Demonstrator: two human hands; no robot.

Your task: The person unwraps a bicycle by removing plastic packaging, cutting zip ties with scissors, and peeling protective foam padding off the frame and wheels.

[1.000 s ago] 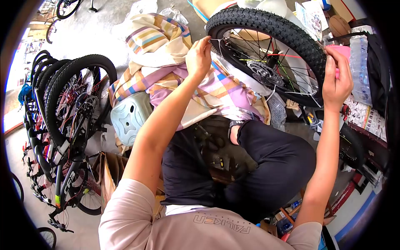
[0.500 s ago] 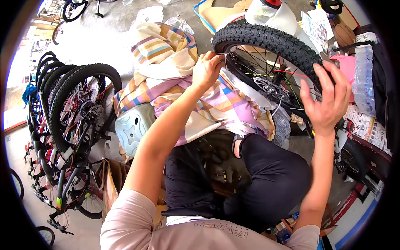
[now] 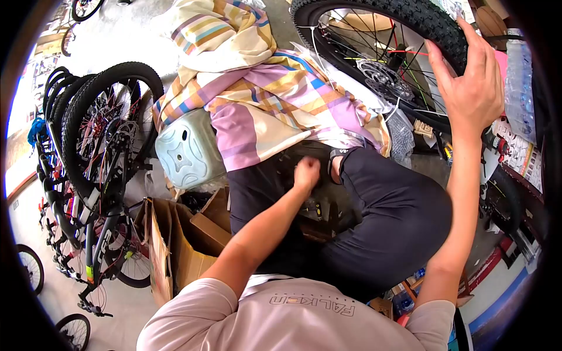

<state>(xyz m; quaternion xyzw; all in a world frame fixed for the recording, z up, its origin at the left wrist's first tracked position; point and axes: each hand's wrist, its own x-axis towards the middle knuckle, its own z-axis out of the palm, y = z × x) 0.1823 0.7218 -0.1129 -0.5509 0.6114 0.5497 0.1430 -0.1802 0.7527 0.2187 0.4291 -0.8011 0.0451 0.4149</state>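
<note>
A bicycle wheel with a knobbly black tyre (image 3: pixel 404 13) stands at the upper right, with a disc brake rotor (image 3: pixel 383 79) at its hub. My right hand (image 3: pixel 471 88) grips the tyre's right side, thumb inside and fingers over the tread. A thin white tie (image 3: pixel 315 44) loops round the wheel's left side, its tail hanging down. My left hand (image 3: pixel 308 173) is low between my knees with curled fingers, above a dark area with small tools (image 3: pixel 318 209). Whatever it may hold is hidden. A plaid cloth (image 3: pixel 281 105) lies between me and the wheel.
A pale blue plastic stool (image 3: pixel 188 151) is left of the cloth. Several bicycles (image 3: pixel 108 158) stand packed together at the left. An opened cardboard box (image 3: pixel 181 240) sits beside my left leg. Plastic bottles (image 3: pixel 518 88) and printed sheets (image 3: pixel 521 149) are at the right.
My left hand has left the tie at the wheel's left side and dropped between my knees. My right hand has closed on the tyre. The camera view has tilted downward.
</note>
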